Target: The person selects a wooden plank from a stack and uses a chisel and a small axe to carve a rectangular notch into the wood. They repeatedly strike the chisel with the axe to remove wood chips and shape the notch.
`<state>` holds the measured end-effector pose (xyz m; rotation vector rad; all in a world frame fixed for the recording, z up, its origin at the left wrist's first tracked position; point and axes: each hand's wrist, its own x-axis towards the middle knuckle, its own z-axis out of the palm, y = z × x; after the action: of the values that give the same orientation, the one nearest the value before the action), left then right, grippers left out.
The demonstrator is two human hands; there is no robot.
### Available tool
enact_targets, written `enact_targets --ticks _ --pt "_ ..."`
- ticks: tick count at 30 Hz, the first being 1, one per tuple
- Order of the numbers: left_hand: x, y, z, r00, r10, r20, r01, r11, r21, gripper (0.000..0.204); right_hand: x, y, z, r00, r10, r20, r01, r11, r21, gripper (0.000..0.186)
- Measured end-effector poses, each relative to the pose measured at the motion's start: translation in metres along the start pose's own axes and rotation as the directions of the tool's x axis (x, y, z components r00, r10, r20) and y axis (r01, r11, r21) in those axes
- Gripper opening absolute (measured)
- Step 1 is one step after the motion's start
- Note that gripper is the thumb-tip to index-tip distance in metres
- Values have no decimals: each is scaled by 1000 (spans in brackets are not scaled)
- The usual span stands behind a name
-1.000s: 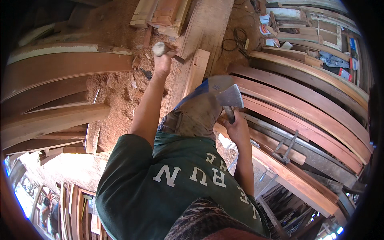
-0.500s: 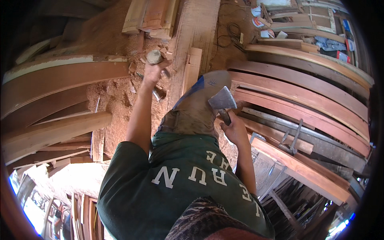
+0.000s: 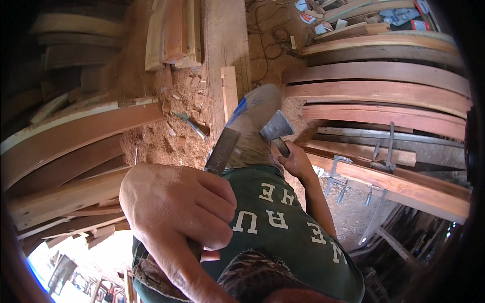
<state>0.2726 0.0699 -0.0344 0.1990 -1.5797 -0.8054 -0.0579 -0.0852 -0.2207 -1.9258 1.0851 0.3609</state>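
Note:
My left hand is large and close to the camera, fingers curled round a chisel, its flat dark blade pointing upward; the grip itself is mostly hidden. My right hand grips a short-handled hatchet by my right side, its metal head raised in front of my knee. A second tool, long with a metal part, lies in the wood shavings left of a plank with a small wood block on it.
Stacked boards and beams line the left and right. Bar clamps rest on the right-hand timber. Short boards stand at the top, beside coiled cable on the dirt floor. Mixed scrap fills the upper right.
My left hand has swung from out over the shavings back toward my chest and camera, bringing the chisel's blade into clear view. My right hand still holds the hatchet near my side.

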Motion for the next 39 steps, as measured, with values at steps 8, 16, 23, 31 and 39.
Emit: enact_targets --ticks 8,16,23,31,39 --pt "60 -21 37 979 -134 -152 182 913 365 69 -43 53 0 992 1 -123 15 991 131 49" --pt "52 -110 105 471 -810 -348 807 236 542 73 -100 168 44 937 124 -327 17 918 397 54" --pt "63 -182 160 316 -939 -139 801 185 569 69 -152 227 60 884 324 -337 -74 809 584 52" --pt "129 -288 202 169 -959 227 654 282 702 67 -192 255 56 802 568 -186 -246 597 764 52" --pt "190 -422 292 -157 -750 642 467 516 718 62 -208 250 143 355 912 -205 -122 263 957 54"
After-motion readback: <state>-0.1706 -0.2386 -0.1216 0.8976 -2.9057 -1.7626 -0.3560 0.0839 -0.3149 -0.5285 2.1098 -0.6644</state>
